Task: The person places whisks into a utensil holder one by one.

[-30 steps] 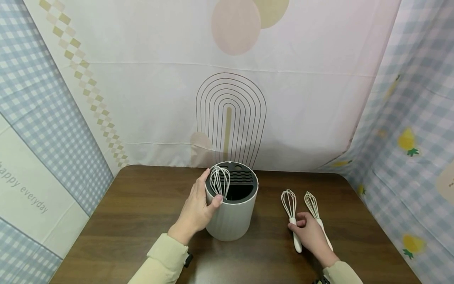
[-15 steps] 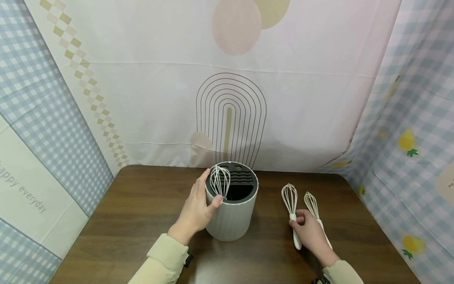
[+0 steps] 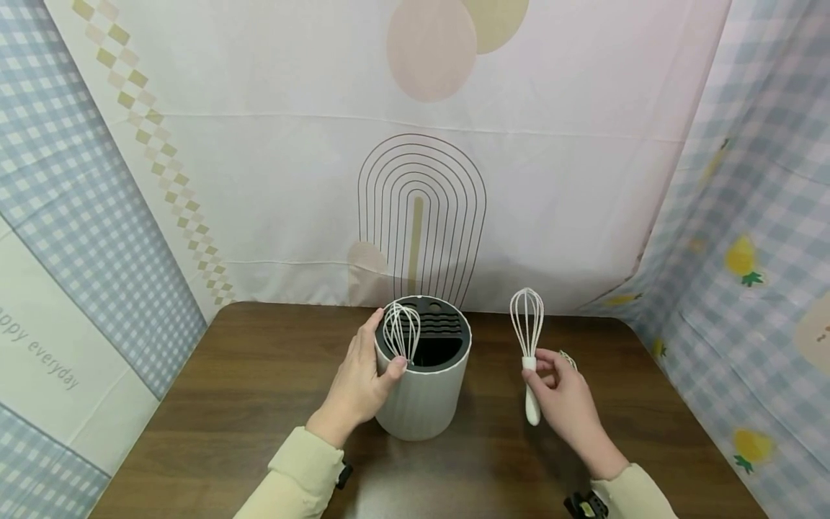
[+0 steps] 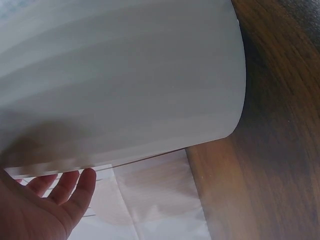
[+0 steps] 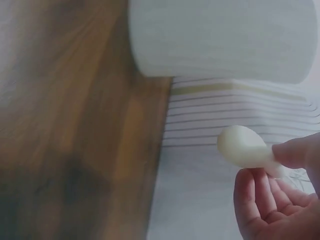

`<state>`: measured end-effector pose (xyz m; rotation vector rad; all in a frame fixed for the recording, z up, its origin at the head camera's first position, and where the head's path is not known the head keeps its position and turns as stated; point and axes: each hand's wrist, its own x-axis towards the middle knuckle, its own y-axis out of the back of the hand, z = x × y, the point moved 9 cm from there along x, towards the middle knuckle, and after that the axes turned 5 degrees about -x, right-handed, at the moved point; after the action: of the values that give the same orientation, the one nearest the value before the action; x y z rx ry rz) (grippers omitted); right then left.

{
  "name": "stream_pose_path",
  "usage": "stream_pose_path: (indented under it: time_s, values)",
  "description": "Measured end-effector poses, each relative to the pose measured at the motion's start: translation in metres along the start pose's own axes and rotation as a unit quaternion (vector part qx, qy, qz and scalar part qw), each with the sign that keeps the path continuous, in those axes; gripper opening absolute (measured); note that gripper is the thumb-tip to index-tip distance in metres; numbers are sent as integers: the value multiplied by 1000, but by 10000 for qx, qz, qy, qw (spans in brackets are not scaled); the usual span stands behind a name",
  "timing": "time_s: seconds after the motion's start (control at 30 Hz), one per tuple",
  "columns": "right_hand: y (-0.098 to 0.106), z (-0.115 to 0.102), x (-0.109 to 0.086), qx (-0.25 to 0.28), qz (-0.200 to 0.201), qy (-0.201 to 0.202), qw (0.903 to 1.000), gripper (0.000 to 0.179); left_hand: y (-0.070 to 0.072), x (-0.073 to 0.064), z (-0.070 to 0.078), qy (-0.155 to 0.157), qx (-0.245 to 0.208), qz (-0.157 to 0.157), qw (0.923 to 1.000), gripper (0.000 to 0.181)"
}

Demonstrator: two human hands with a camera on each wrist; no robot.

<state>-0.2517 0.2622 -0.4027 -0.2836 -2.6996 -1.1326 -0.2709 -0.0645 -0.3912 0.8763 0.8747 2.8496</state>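
A ribbed white utensil holder (image 3: 424, 407) with a black slotted top stands upright on the table. My left hand (image 3: 353, 386) holds its left side, thumb at the near rim and fingers round the far side. A white whisk (image 3: 403, 328) stands in the holder, wires up by the left thumb, its handle hidden inside. To the right, my right hand (image 3: 570, 400) pinches a second white whisk (image 3: 532, 404) by the upper handle, wires upward. In the right wrist view the handle's rounded end (image 5: 240, 145) points toward the camera. A third whisk (image 3: 567, 360) lies mostly hidden behind the right hand.
The brown wooden table (image 3: 259, 389) has its back edge close to a white printed cloth (image 3: 292, 216). Blue checked cloth (image 3: 746, 202) hangs along the right side, with more on the left. The holder's black top has a large front opening (image 3: 437, 352).
My right hand has raised the second whisk from the table and moved it up and slightly left. It now covers most of the third whisk. The left hand and holder stay put.
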Motion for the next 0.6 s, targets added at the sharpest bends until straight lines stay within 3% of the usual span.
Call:
stream_pose_path:
  time_s: [0.27, 0.6]
  values:
    - [14, -39, 3, 567, 444, 554, 9959, 38, 0, 0, -1, 64, -11, -54, 10000, 83]
    - [24, -84, 5, 1404, 547, 1124, 9822, 38, -1, 0, -1, 50, -21, -62, 10000, 84]
